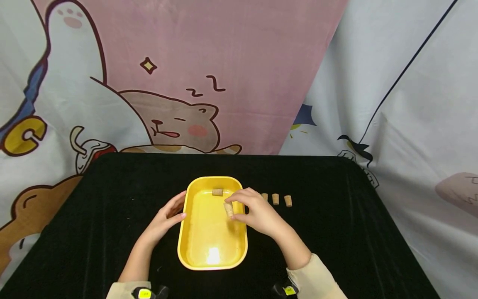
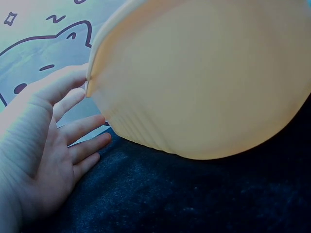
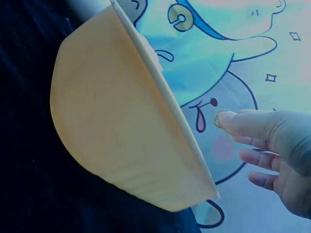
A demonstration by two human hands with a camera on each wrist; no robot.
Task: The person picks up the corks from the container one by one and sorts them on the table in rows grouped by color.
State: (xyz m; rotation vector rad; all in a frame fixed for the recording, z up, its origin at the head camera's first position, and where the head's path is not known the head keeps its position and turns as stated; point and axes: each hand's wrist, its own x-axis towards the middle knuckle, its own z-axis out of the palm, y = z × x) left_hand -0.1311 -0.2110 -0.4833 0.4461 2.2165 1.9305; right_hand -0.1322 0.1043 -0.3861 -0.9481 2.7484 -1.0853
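A yellow tray (image 1: 213,245) stands on the black cloth, with one cork stopper (image 1: 217,192) lying inside near its far end. My right hand (image 1: 257,211) pinches another cork stopper (image 1: 228,209) between thumb and fingers, over the right part of the tray. Only one end of that cork shows past the thumb in the right wrist view. My left hand (image 1: 168,218) is at the tray's left side, its loosely spread fingers (image 2: 80,128) at the outer wall and its thumb by the rim. It grips nothing.
To the right of the tray a row of cork stoppers stands on the cloth: one (image 1: 264,196) partly behind the right hand, a second (image 1: 275,199) and a third (image 1: 288,201). Behind the black-covered table (image 1: 336,232) hangs a cartoon-printed curtain (image 1: 239,62).
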